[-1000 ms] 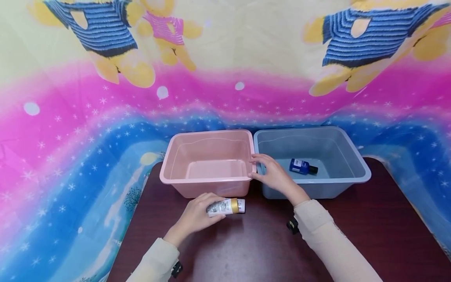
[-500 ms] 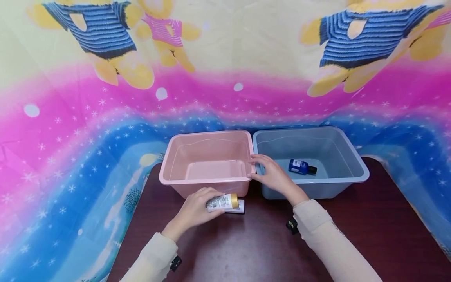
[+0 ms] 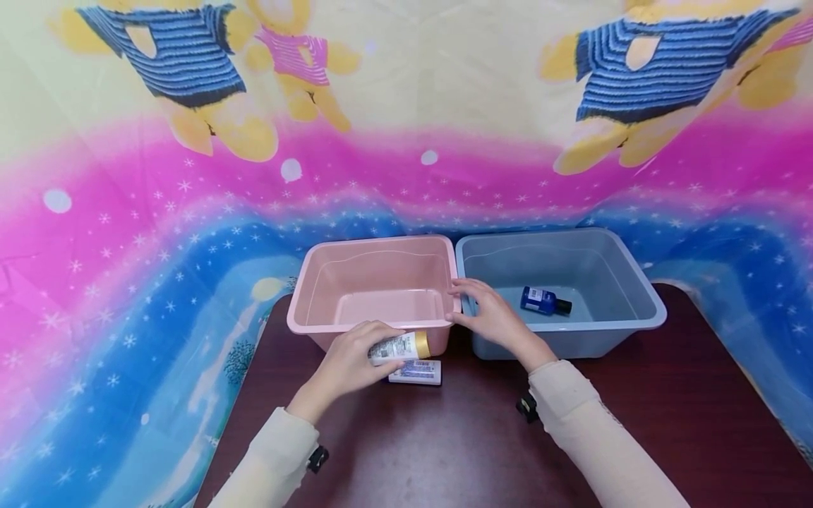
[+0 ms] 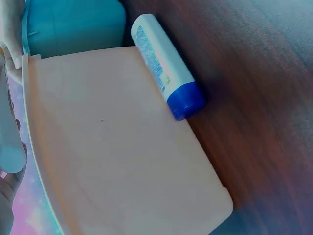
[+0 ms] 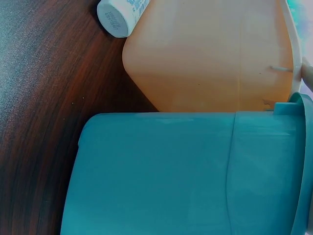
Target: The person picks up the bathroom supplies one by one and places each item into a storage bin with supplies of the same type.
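Note:
My left hand [image 3: 352, 360] grips a white bottle with a gold cap [image 3: 401, 347], raised just in front of the pink bin [image 3: 371, 327]. Part of that bottle shows at the left edge of the left wrist view. Below it, a white bottle with a blue cap [image 4: 164, 66] lies on the table against the pink bin's front wall; in the head view my left hand hides its cap end. My right hand [image 3: 492, 317] rests its fingers and thumb on the pink bin's right rim, where it meets the blue-grey bin [image 3: 603, 323].
Inside the blue-grey bin lies a dark blue bottle with a black cap [image 3: 545, 301]. Both bins stand side by side at the back of the dark wooden table [image 3: 457, 437]. A patterned cloth [image 3: 394, 155] hangs close behind them.
My left hand has lifted the gold-capped bottle up from beside the other white bottle, toward the pink bin, uncovering more of the lying one. My right hand stays on the rim.

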Demonstrator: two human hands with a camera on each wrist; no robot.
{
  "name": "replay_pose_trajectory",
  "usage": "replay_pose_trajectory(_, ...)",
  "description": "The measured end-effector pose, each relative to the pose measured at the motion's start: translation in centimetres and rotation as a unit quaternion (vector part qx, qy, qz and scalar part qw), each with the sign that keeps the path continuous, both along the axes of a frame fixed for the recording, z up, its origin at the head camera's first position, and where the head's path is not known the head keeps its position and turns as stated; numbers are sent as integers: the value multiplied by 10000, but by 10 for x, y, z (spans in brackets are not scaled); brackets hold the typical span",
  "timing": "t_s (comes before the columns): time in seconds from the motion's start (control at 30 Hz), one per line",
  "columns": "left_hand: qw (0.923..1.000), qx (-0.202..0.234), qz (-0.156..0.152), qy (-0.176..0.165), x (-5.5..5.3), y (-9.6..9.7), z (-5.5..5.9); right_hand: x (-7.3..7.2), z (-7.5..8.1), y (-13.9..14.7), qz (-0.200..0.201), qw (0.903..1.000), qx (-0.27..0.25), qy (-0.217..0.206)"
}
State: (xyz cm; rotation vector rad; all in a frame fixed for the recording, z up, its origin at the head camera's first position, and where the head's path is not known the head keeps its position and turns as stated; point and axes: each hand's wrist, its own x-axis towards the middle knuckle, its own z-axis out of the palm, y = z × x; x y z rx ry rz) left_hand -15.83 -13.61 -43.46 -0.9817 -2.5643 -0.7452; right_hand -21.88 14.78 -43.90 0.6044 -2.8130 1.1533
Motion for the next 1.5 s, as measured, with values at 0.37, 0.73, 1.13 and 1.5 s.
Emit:
replay_pose_trajectory(0.37, 9997, -104, -24, 234, -8, -2, 8, 0, -1, 0, -70, 9999, 75, -77)
replay_pose_trajectory(0.73, 9990, 302, 230, -214, -14, -4, 11, 1, 1, 0, -34, 9999, 123, -42)
replay_pose_trajectory(1.13, 9969, 572, 391, -362, -34, -13, 24, 1, 1, 1, -58, 9998, 194, -33)
replay_pose_trajectory(1.5, 9943, 851, 558, -310, -61, -20, 33, 1, 1, 2, -20, 9997, 241, 4)
